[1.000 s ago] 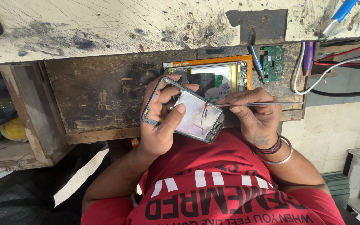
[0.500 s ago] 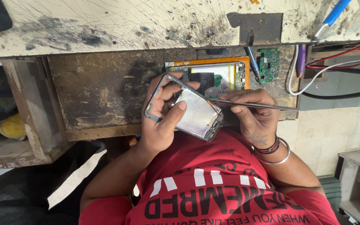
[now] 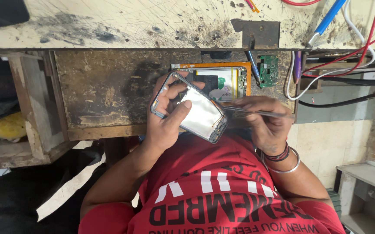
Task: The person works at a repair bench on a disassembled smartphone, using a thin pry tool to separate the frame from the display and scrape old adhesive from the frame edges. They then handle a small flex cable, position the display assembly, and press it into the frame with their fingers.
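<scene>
Left hand [image 3: 166,123] gripping phone frame [image 3: 190,107], now tilted steeper | right hand [image 3: 263,125] pinching tweezers [image 3: 257,113] at edge, prying deeper.

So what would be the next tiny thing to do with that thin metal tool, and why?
Probably slide the thin metal tool a little further toward the lower corner of the phone frame. The right hand holds it nearly level with its tip at that corner, while the left hand grips the frame, thumb pressed on the silvery panel. That grip suggests prying or picking at the edge.
</scene>
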A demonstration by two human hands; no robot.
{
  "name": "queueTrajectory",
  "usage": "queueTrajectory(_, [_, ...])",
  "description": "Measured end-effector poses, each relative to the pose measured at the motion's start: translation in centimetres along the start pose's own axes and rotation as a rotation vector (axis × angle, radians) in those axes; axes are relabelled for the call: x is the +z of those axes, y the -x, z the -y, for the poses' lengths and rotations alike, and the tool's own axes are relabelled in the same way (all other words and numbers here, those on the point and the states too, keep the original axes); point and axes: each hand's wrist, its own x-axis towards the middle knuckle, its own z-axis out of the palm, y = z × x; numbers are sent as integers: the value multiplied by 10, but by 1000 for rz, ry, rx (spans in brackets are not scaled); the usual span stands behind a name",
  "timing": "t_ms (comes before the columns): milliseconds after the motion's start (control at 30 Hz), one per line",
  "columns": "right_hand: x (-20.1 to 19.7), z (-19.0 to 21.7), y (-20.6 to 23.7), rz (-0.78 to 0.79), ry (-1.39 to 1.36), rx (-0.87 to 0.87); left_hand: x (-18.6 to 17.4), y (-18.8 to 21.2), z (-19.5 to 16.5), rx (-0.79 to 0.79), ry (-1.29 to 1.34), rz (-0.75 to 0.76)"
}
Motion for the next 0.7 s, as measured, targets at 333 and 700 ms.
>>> queueTrajectory(333, [17, 33, -18, 118, 707, -27, 3, 8, 3, 106, -151, -37])
queueTrajectory(700, [30, 29, -19, 186, 745, 34, -1, 18, 9, 270, -417, -91])
